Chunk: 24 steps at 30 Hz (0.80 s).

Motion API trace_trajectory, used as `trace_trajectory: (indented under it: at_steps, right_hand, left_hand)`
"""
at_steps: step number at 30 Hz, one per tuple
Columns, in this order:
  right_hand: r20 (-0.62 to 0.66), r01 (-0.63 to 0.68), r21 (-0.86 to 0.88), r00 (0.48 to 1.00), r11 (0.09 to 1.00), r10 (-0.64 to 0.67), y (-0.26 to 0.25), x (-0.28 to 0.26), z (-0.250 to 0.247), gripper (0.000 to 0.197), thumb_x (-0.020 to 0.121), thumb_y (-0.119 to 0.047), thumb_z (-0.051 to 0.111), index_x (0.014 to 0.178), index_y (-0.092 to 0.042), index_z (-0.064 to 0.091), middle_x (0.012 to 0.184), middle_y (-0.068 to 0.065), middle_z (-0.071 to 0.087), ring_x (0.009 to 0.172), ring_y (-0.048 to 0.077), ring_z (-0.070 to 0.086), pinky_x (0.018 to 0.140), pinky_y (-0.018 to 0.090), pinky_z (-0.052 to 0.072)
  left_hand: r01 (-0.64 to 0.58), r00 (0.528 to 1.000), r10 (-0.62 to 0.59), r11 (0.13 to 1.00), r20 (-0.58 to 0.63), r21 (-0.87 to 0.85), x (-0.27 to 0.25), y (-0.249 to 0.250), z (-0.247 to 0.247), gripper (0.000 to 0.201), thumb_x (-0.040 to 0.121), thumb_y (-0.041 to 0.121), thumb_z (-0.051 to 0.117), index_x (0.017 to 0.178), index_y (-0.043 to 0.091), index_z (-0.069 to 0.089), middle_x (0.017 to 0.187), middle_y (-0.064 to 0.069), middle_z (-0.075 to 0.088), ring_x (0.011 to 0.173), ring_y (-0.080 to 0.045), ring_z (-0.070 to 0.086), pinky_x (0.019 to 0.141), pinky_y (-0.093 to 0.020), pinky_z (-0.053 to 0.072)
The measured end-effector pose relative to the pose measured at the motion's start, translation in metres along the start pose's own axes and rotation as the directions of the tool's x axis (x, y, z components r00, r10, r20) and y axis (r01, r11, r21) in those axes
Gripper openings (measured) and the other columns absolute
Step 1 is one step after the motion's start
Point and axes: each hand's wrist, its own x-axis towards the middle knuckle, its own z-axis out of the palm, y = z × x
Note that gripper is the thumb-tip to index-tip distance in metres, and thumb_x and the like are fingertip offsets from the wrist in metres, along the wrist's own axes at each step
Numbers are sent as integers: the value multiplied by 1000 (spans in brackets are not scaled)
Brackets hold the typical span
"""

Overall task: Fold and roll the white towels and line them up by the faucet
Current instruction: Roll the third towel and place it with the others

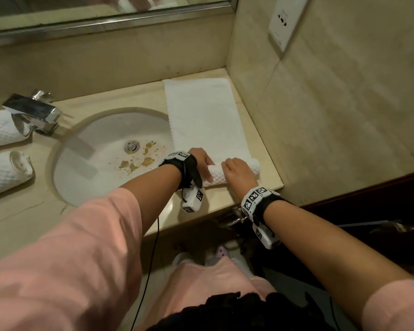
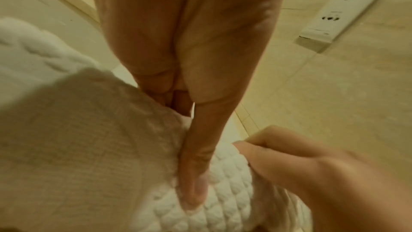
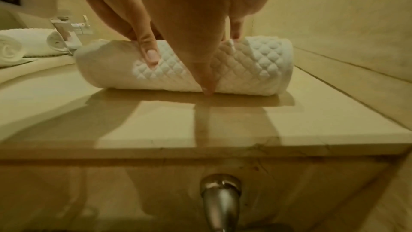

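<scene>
Beige tiled walls (image 1: 344, 115) meet a marble counter (image 1: 22, 216), with a mirror (image 1: 81, 10) above and a socket (image 1: 285, 22).

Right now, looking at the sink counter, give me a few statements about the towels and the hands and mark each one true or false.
1. Both hands rest on the towel being rolled: the left hand and the right hand. True.
2. That towel is fully rolled. False: most of it lies flat on the counter toward the wall.
3. Two rolled towels lie by the faucet. True.
4. The towel being rolled sits left of the sink. False: it is on the right.
5. Water runs from the faucet. False: none shows.
</scene>
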Motion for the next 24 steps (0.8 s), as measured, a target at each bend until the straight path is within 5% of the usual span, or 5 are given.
trace_trajectory:
  at_steps: [4,8,15,18,24]
  right_hand:
    - [139,-20,23,990,1000,16,-1,17,-22,20,85,3,56,103,0,63,107,13,57,102,29,53,82,34,43]
    - [256,-32,-23,966,999,37,2,35,-33,27,96,-2,41,114,-3,62,120,12,56,113,27,53,89,32,45]
    - [504,-67,-35,860,997,75,3,68,-52,21,75,-18,71,65,-7,56,88,11,66,78,29,63,78,39,57]
    - [406,-132,15,906,991,114,7,71,-45,22,85,-16,62,101,-1,66,106,16,65,99,34,63,82,37,52]
    - [401,-248,139,899,959,175,16,72,-52,30,88,-10,60,117,-3,62,120,17,61,113,33,58,89,39,48]
  left_hand:
    - [16,995,-13,999,-95,38,0,-1,8,46,62,26,86,106,22,74,98,6,73,91,-14,67,82,-26,54]
    - [-60,966,169,882,-195,467,-7,6,27,26,84,24,62,105,7,63,114,-14,55,105,-28,52,83,-30,43]
    - [-11,876,339,724,-342,690,-14,7,59,44,91,-2,44,134,-5,34,122,-20,48,112,-34,46,87,-36,41]
    - [-44,882,359,710,-307,703,-12,3,57,53,96,-2,38,144,-9,17,124,-22,50,110,-37,51,92,-40,41]
    - [-105,926,296,798,-234,593,-12,7,39,25,94,3,44,119,1,48,113,-18,59,101,-34,59,83,-36,44]
